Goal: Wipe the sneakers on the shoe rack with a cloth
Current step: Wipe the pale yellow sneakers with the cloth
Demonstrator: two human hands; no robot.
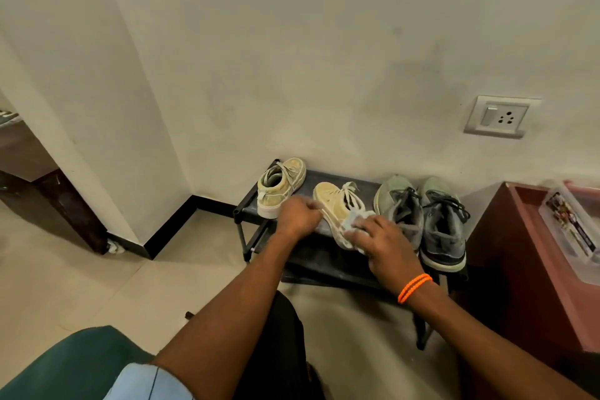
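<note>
I see the cream sneaker [337, 211] tilted on its side on the top shelf of the black shoe rack [328, 260], toe toward the wall. My left hand [300, 216] grips its sole edge, fingers curled. My right hand [386, 245] presses a pale cloth [357, 221] against the shoe's upper near the laces, fingers bent over the cloth. The second cream sneaker [281, 187] stands upright just to the left. A grey pair [422, 221] sits to the right, beside a reddish-brown cabinet [506, 256].
</note>
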